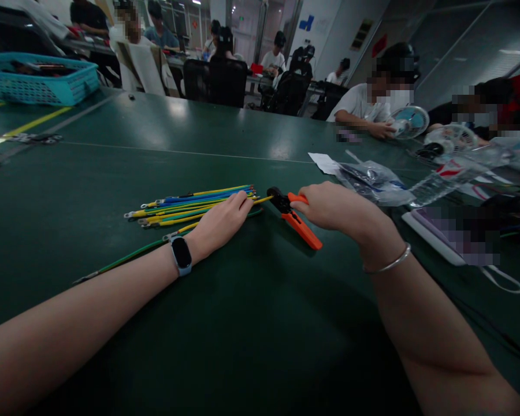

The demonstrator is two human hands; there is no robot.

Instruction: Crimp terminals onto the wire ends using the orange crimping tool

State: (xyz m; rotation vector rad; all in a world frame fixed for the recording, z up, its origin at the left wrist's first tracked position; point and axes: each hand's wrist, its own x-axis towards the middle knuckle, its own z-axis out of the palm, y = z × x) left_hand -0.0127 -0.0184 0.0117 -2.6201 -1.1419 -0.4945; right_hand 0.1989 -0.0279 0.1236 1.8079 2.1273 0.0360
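Observation:
My left hand, with a watch on its wrist, is closed on a yellow wire. The wire's free end reaches the dark jaws of a crimping tool with orange handles. My right hand grips the upper handle, while the lower handle stands apart from it. Beneath and beside my left hand lies a bundle of yellow, green and blue wires, several with metal ring lugs on their left ends. One green wire runs off toward the lower left, partly behind my forearm.
A turquoise basket stands at the far left of the green table. To the right lie clear plastic bags, a plastic bottle and a phone-like slab. Across the table a person handles a small fan.

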